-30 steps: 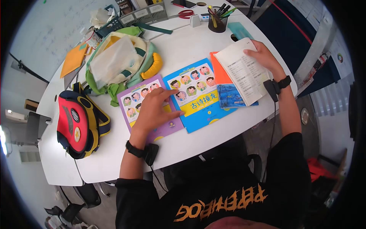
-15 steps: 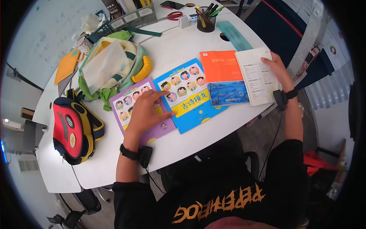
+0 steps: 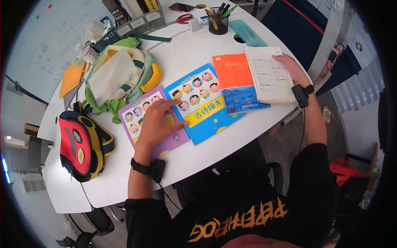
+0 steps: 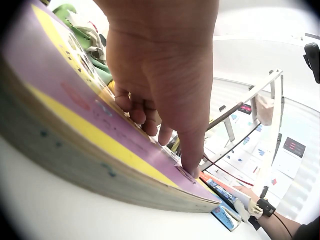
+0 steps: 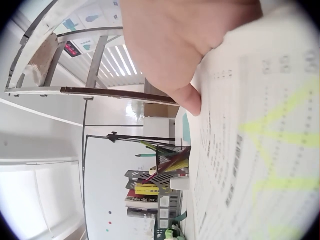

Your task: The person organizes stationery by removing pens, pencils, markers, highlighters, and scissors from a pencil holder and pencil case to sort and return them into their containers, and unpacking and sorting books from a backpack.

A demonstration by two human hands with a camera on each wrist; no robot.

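Note:
In the head view, my left hand rests on a purple picture-cover book, fingers spread and thumb pointing toward the blue book. The left wrist view shows its fingertips on the purple cover. My right hand holds a white-paged paperback by its right side. Its thumb lies on the printed page and its other fingers are hidden under the book. The paperback's left edge overlaps an orange and blue book, which lies beside the blue book. Yellow marks show on the page in the right wrist view.
A red and navy backpack stands at the left, with a green and cream bag behind it. At the back are a pen holder, red scissors and a grey basket of books. A teal case lies behind the paperback.
The paperback has swung right off most of the orange and blue book, then shifted slightly back left over its edge. My left hand has stayed on the purple book. The head view has shifted.

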